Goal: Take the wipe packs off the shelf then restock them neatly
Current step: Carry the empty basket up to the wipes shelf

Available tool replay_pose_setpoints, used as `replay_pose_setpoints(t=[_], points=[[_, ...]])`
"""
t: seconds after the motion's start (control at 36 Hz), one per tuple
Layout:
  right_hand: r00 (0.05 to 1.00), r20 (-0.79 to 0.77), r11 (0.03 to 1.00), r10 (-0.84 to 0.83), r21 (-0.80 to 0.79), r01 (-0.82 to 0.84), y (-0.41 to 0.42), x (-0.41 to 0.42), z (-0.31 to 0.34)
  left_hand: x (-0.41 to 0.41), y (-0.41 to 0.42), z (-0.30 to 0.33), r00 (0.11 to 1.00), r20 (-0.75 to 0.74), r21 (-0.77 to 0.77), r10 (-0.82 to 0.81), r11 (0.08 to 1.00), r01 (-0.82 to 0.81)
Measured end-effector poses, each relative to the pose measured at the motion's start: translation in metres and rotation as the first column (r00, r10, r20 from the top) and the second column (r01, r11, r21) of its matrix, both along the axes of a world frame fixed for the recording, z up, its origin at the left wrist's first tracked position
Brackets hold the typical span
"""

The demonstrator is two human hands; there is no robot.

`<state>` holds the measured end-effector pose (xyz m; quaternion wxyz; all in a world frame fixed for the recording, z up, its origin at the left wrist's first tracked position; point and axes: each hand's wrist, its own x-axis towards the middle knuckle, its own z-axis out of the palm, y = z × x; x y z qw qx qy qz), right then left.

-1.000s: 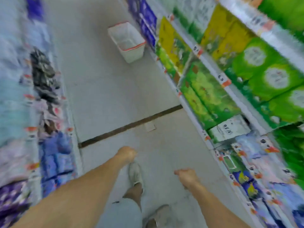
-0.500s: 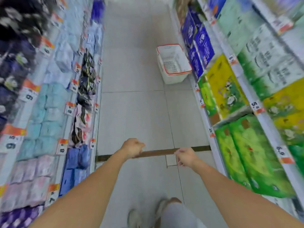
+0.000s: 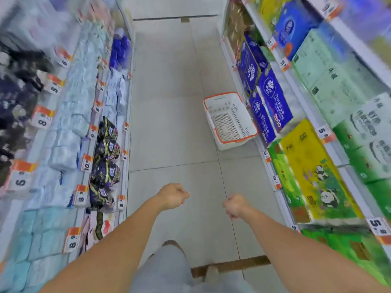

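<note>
I stand in a shop aisle with both arms stretched out over the floor. My left hand (image 3: 173, 196) and my right hand (image 3: 234, 206) are curled into fists and hold nothing. Neither touches a shelf. The left shelf carries rows of pale blue soft packs (image 3: 63, 132) and, lower down, dark purple packs (image 3: 105, 157). Motion blur hides their labels, so I cannot tell which are the wipe packs. A white basket with an orange rim (image 3: 234, 145) stands on the floor ahead, against the right shelf, with nothing visible in it.
The right shelf holds large blue tissue packs (image 3: 273, 100), a yellow panda pack (image 3: 313, 172) and green packs (image 3: 342, 244). Orange price tags (image 3: 43, 118) line both shelf edges. The tiled floor (image 3: 169, 115) runs between the shelves. My legs and shoes show below.
The view has swung from the right shelf to straight down the aisle, and I have walked forward. The basket is nearer. Both hands stay curled and hold nothing.
</note>
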<state>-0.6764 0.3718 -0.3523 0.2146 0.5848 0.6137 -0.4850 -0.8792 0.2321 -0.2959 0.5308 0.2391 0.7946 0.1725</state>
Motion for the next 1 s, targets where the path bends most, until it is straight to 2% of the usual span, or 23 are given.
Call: replay_pose_setpoints(t=[0.11, 0.22, 0.39, 0.58, 0.67, 0.72, 0.89, 1.0], points=[[0.998, -0.03, 0.998, -0.054, 0.012, 0.054, 0.081, -0.082, -0.01, -0.082, 0.079, -0.017, 0.999, -0.021, 0.039, 0.036, 0.999, -0.035], [0.989, -0.014, 0.989, -0.148, 0.016, 0.148, 0.157, -0.138, -0.022, -0.155, 0.157, -0.03, 1.0, 0.002, -0.007, 0.026, 1.0, -0.026], [0.942, -0.022, 0.942, -0.334, -0.024, 0.334, 0.269, -0.192, -0.013, -0.246, 0.306, -0.029, 0.983, 0.006, -0.115, -0.183, 0.977, 0.182], [0.832, -0.083, 0.836, -0.548, -0.06, 0.545, 0.406, -0.242, -0.07, -0.316, 0.525, -0.07, 0.917, -0.079, -0.132, -0.392, 0.915, 0.38], [0.74, -0.062, 0.739, -0.67, -0.161, 0.655, 0.45, -0.258, -0.093, -0.339, 0.605, -0.093, 0.882, -0.128, -0.135, -0.453, 0.889, 0.437], [0.654, -0.02, 0.645, -0.756, -0.194, 0.739, 0.473, -0.264, -0.096, -0.354, 0.65, -0.099, 0.827, -0.128, -0.178, -0.548, 0.833, 0.524], [0.44, 0.109, 0.425, -0.891, -0.14, 0.894, 0.532, -0.286, -0.135, -0.391, 0.775, -0.129, 0.713, -0.12, -0.266, -0.691, 0.714, 0.647], [0.228, 0.147, 0.218, -0.963, -0.08, 0.973, 0.566, -0.296, -0.209, -0.408, 0.848, -0.214, 0.681, -0.101, -0.313, -0.726, 0.673, 0.671]])
